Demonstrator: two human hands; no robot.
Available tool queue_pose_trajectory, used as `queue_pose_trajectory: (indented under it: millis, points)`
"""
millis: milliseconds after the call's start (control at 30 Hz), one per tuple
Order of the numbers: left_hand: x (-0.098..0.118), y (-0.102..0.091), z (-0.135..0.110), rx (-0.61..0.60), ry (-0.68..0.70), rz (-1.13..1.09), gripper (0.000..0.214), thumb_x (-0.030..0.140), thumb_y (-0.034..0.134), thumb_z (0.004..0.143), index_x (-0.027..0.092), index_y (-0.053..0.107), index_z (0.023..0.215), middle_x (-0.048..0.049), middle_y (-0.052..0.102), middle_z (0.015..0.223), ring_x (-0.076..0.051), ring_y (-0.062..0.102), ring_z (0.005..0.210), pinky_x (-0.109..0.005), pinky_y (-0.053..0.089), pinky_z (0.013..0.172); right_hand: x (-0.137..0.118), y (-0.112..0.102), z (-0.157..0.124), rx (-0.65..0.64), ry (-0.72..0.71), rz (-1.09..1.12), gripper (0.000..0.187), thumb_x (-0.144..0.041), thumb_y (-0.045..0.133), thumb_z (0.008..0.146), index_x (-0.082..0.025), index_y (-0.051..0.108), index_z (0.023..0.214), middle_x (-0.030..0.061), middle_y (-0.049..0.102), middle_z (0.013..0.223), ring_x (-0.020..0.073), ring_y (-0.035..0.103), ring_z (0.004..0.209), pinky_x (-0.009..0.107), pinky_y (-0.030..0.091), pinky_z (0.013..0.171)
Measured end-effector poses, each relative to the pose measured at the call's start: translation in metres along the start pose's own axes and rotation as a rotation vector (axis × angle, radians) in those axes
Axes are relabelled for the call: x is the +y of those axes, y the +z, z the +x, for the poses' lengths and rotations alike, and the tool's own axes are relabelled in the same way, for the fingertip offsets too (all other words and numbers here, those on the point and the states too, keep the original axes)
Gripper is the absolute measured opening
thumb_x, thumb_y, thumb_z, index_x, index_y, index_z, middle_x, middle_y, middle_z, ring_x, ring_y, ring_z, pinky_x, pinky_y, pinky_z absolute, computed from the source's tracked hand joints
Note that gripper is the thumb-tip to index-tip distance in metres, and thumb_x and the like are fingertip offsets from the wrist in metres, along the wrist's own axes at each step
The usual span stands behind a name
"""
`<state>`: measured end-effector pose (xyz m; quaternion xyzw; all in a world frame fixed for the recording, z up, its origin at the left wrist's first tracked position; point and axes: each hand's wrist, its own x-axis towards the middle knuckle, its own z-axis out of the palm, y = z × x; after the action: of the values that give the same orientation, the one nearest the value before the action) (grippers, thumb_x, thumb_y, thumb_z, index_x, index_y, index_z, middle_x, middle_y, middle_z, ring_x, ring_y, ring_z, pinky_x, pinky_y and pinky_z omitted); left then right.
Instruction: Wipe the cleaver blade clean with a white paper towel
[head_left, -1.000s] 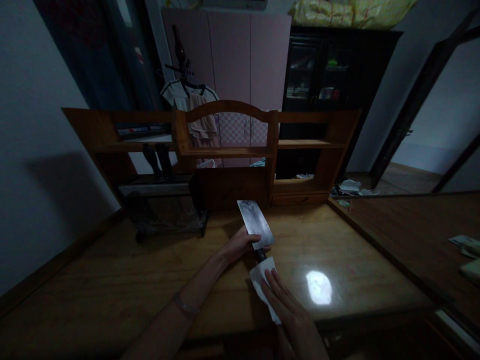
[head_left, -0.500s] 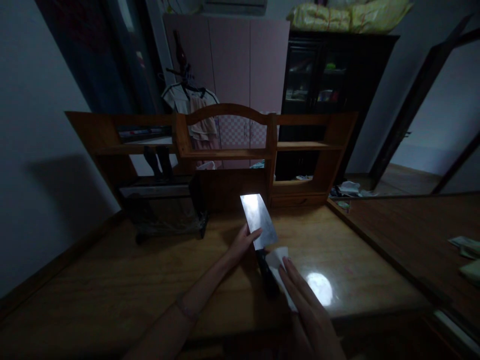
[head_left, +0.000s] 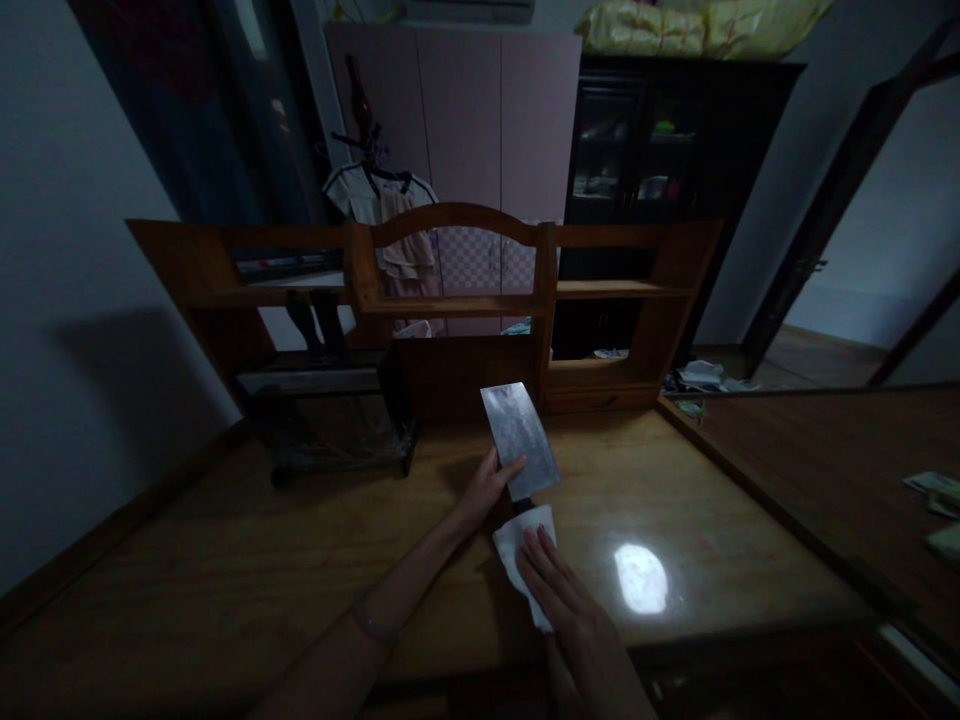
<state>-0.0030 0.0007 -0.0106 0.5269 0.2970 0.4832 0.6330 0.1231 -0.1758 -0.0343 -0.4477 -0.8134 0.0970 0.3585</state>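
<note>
A cleaver with a broad grey blade (head_left: 519,440) lies flat above a wooden desk (head_left: 300,560), blade pointing away from me. My left hand (head_left: 487,487) pinches the blade's near left edge, thumb on top. My right hand (head_left: 559,590) lies flat, fingers together, pressing a white tissue (head_left: 517,548) over the knife's handle, which is hidden beneath it.
A wooden shelf unit (head_left: 457,300) stands at the back of the desk. A dark rack (head_left: 330,420) sits at its left. A bright light spot (head_left: 641,578) glares on the desk right of my hands. A darker wooden surface (head_left: 825,470) adjoins on the right.
My right hand with the tissue slid off to the right, baring the dark handle, then came back over it. The blade tilted, caught the light, and has dulled again.
</note>
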Motion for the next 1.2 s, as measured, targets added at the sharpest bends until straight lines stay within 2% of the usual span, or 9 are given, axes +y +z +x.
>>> queue_pose_trajectory:
  millis: [267, 433, 533, 600, 667, 800, 900, 1067, 1200]
  points:
    - [0.011, 0.006, -0.009, -0.075, -0.086, -0.071, 0.048, 0.043, 0.065, 0.078, 0.018, 0.048, 0.115, -0.0087, 0.060, 0.105, -0.023, 0.061, 0.081, -0.035, 0.055, 0.057, 0.010, -0.005, -0.024, -0.086, -0.078, -0.121, 0.072, -0.001, 0.035, 0.079, -0.016, 0.028, 0.148, 0.0078, 0.024, 0.150, 0.0230, 0.021, 0.138, 0.039, 0.035, 0.107]
    - [0.014, 0.004, -0.008, 0.030, -0.024, 0.039, 0.047, 0.041, 0.069, 0.073, 0.016, 0.055, 0.110, -0.0075, 0.064, 0.099, -0.023, 0.061, 0.088, -0.036, 0.054, 0.074, 0.012, -0.014, -0.040, -0.098, -0.069, -0.053, 0.069, -0.004, 0.042, 0.080, -0.020, 0.034, 0.146, 0.0057, 0.030, 0.148, 0.0225, 0.030, 0.134, 0.034, 0.038, 0.106]
    - [0.012, 0.003, -0.006, 0.073, 0.017, 0.070, 0.045, 0.040, 0.070, 0.070, 0.016, 0.060, 0.108, -0.0075, 0.066, 0.097, -0.026, 0.060, 0.096, -0.038, 0.050, 0.084, 0.009, -0.029, -0.039, -0.030, 0.048, 0.000, 0.065, -0.003, 0.037, 0.084, -0.026, 0.038, 0.144, 0.0020, 0.033, 0.147, 0.0197, 0.035, 0.132, 0.034, 0.037, 0.107]
    - [0.011, 0.003, -0.006, 0.089, 0.033, 0.078, 0.044, 0.040, 0.070, 0.071, 0.016, 0.061, 0.107, -0.0080, 0.066, 0.102, -0.026, 0.059, 0.100, -0.038, 0.047, 0.089, 0.003, -0.039, -0.027, 0.034, 0.111, 0.019, 0.063, -0.006, 0.034, 0.088, -0.027, 0.032, 0.147, 0.0011, 0.027, 0.150, 0.0201, 0.030, 0.135, 0.037, 0.033, 0.110]
    - [0.010, 0.004, -0.005, 0.091, 0.052, 0.079, 0.044, 0.040, 0.069, 0.072, 0.016, 0.061, 0.108, -0.0087, 0.066, 0.108, -0.025, 0.059, 0.103, -0.036, 0.044, 0.092, -0.003, -0.043, -0.008, 0.069, 0.110, 0.047, 0.065, -0.005, 0.032, 0.087, -0.024, 0.028, 0.149, 0.0014, 0.020, 0.153, 0.0227, 0.021, 0.139, 0.044, 0.027, 0.113]
    - [0.009, 0.004, -0.006, 0.066, 0.034, 0.066, 0.043, 0.040, 0.067, 0.075, 0.016, 0.059, 0.110, -0.0086, 0.065, 0.111, -0.024, 0.059, 0.102, -0.033, 0.044, 0.089, -0.010, -0.030, 0.027, 0.068, 0.103, 0.085, 0.071, -0.001, 0.030, 0.083, -0.024, 0.025, 0.149, 0.0008, 0.019, 0.153, 0.0210, 0.018, 0.140, 0.044, 0.028, 0.113]
    - [0.009, 0.003, -0.007, 0.059, 0.001, 0.057, 0.041, 0.039, 0.066, 0.076, 0.016, 0.059, 0.109, -0.0073, 0.065, 0.109, -0.022, 0.059, 0.098, -0.031, 0.045, 0.084, -0.006, -0.014, 0.036, 0.044, 0.117, 0.084, 0.076, 0.002, 0.030, 0.078, -0.024, 0.025, 0.149, 0.0002, 0.020, 0.153, 0.0198, 0.019, 0.140, 0.044, 0.029, 0.113]
    - [0.009, 0.004, -0.007, 0.053, 0.004, 0.040, 0.039, 0.039, 0.067, 0.076, 0.016, 0.059, 0.107, -0.0064, 0.066, 0.105, -0.020, 0.060, 0.094, -0.030, 0.046, 0.083, 0.001, -0.007, 0.017, -0.008, 0.016, 0.014, 0.076, -0.001, 0.034, 0.075, -0.017, 0.027, 0.149, 0.0058, 0.020, 0.153, 0.0246, 0.016, 0.140, 0.048, 0.030, 0.111]
    - [0.011, 0.006, -0.007, 0.083, -0.033, 0.005, 0.043, 0.039, 0.069, 0.074, 0.016, 0.059, 0.109, -0.0064, 0.066, 0.103, -0.021, 0.061, 0.091, -0.031, 0.046, 0.082, 0.006, -0.009, -0.004, -0.059, -0.064, -0.072, 0.073, -0.004, 0.036, 0.080, -0.016, 0.022, 0.150, 0.0083, 0.021, 0.152, 0.0260, 0.019, 0.139, 0.044, 0.035, 0.108]
